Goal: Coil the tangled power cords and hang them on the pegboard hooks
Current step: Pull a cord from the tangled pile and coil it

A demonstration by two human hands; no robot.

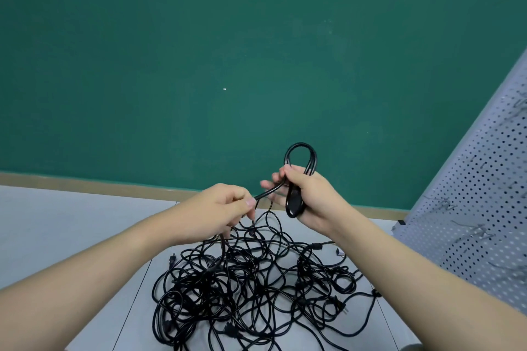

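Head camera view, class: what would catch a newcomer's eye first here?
First, the big tangle of black power cords sprawled on the pale floor at bottom centre. Just above it, the right hand grips a small finished coil while the left hand pinches the strand leading into it. Behind them rises a green wall, with a grey pegboard leaning at the right edge.

A pale grey tiled floor (71, 222) carries a tangled heap of black power cords (251, 288), plugs poking out at its edges.

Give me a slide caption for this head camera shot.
Right hand grips a small coil while left hand feeds cord from the tangled pile; pegboard at right.
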